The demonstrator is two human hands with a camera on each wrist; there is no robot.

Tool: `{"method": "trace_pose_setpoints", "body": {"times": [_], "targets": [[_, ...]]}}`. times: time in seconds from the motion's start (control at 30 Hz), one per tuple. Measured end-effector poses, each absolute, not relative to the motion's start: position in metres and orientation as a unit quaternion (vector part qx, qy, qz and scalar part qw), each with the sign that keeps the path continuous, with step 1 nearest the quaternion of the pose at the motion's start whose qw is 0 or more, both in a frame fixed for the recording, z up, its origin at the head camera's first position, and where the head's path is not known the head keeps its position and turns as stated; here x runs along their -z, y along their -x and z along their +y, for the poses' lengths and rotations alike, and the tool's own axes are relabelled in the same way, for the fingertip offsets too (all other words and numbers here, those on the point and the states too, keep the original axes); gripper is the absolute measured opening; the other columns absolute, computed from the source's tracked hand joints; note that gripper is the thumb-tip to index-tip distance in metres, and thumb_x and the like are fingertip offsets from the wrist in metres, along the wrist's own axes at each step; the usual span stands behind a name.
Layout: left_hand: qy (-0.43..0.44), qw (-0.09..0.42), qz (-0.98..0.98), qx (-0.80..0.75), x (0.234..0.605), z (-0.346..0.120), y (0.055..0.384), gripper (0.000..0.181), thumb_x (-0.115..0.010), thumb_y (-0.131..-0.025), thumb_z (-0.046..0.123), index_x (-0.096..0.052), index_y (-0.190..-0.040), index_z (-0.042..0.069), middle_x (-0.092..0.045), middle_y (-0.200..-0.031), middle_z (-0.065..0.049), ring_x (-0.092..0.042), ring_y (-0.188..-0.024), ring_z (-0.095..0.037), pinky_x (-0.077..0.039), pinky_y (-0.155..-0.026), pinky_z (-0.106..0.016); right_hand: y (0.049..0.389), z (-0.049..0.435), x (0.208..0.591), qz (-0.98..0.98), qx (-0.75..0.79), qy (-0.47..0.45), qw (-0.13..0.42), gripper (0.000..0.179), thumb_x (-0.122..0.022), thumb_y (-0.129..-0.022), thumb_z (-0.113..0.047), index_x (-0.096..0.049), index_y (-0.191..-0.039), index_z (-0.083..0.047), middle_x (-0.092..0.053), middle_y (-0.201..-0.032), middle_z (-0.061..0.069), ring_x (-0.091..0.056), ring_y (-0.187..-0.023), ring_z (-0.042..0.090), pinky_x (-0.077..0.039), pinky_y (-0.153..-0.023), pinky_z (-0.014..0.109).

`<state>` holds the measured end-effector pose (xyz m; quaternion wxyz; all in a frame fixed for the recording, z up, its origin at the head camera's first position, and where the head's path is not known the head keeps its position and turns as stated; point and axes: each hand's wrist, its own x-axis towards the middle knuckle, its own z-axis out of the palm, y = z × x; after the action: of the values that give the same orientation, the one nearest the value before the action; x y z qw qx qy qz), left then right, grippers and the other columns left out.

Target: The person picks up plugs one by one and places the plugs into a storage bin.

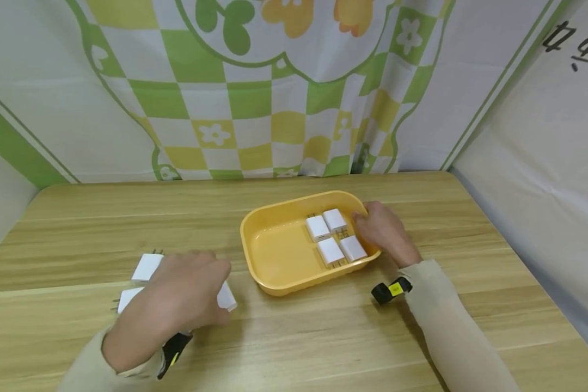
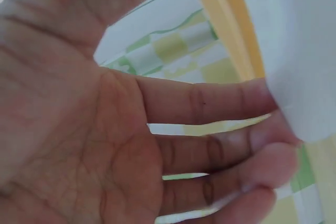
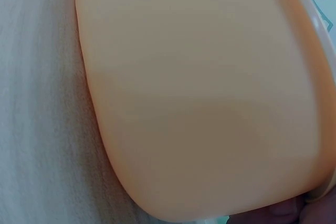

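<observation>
My left hand (image 1: pixel 181 291) pinches a white charger plug (image 1: pixel 226 298) between thumb and fingers, left of the yellow plastic basket (image 1: pixel 279 256). In the left wrist view this white charger plug (image 2: pixel 299 51) is at the fingertips, with the palm uncovered. Two more white chargers, one farther back (image 1: pixel 147 267) and one nearer (image 1: pixel 129 298), lie on the table beside that hand, partly hidden by it. My right hand (image 1: pixel 384 231) grips the basket's right end at the rim. The basket's outer wall (image 3: pixel 199 87) fills most of the right wrist view, a few fingers (image 3: pixel 278 209) showing below.
Several white chargers (image 1: pixel 330 251) with metal prongs lie in the right half of the basket. The wooden table (image 1: pixel 294 348) ends at the back against a green-and-yellow checked curtain (image 1: pixel 255 103). A white cloth (image 1: pixel 534 163) hangs along the right side.
</observation>
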<state>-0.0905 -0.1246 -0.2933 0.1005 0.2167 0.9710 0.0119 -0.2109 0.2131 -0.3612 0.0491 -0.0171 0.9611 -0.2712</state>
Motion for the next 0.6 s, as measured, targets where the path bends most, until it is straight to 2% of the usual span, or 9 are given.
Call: {"method": "trace_pose_setpoints", "body": {"times": [0.13, 0.37, 0.6], "targets": [[-0.225, 0.068, 0.972, -0.012, 0.284, -0.125, 0.087, 0.04, -0.087, -0.07, 0.042, -0.058, -0.076, 0.015, -0.049, -0.073, 0.0, -0.047, -0.067, -0.019, -0.04, -0.05, -0.037, 0.211, 0.213, 0.361, 0.962, 0.269, 0.017, 0.049, 0.028, -0.047, -0.105, -0.027, -0.063, -0.098, -0.005, -0.052, -0.073, 0.008, -0.053, -0.067, 0.023, -0.043, -0.058, 0.034], [-0.242, 0.009, 0.969, -0.039, 0.267, -0.109, 0.093, 0.03, -0.082, -0.068, 0.031, -0.06, -0.08, 0.015, -0.05, -0.076, 0.0, -0.047, -0.069, -0.019, -0.039, -0.05, -0.034, 0.21, 0.213, 0.362, 0.962, 0.269, 0.017, 0.048, 0.029, -0.047, -0.105, -0.027, -0.063, -0.097, -0.004, -0.052, -0.073, 0.008, -0.053, -0.066, 0.023, -0.044, -0.057, 0.034], [-0.252, 0.018, 0.965, -0.075, 0.266, -0.081, 0.121, 0.027, -0.081, -0.076, 0.032, -0.063, -0.081, 0.012, -0.053, -0.08, -0.002, -0.05, -0.071, -0.021, -0.04, -0.053, -0.032, 0.21, 0.212, 0.362, 0.96, 0.274, 0.017, 0.049, 0.03, -0.047, -0.105, -0.029, -0.063, -0.096, -0.006, -0.053, -0.073, 0.009, -0.055, -0.066, 0.023, -0.045, -0.056, 0.034]]}}
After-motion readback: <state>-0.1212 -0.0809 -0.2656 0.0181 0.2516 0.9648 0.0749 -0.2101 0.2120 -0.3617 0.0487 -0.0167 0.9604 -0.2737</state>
